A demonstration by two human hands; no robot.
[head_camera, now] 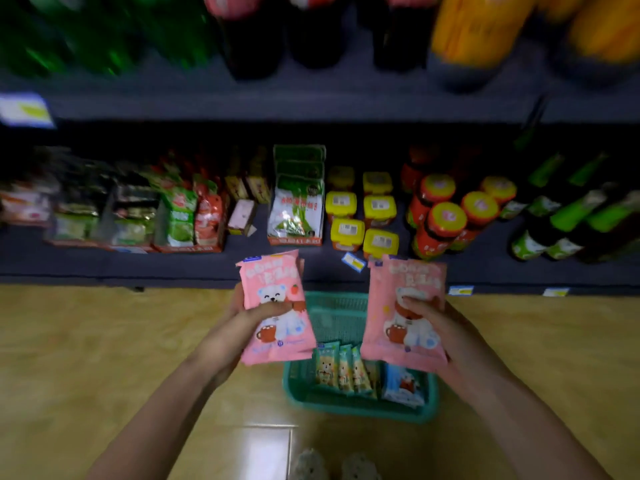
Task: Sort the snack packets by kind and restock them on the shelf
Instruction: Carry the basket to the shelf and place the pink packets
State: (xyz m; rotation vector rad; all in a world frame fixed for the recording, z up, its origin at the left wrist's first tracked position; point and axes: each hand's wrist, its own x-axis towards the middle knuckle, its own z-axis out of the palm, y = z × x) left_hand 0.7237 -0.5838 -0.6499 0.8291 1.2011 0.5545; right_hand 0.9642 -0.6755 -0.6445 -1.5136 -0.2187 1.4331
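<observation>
Fingers (237, 300) around pink packets (273, 278) above basket (346, 411)

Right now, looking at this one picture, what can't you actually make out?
Head view:
- Print on the pink packets: blurred, unreadable.
- How many the left hand holds: front packet hides those behind.
- Basket: its inside is partly covered by the right hand and its pink packet.
- Top-shelf bottles: cut off by the upper edge, motion-blurred.
- Price tags: too small to read.
</observation>
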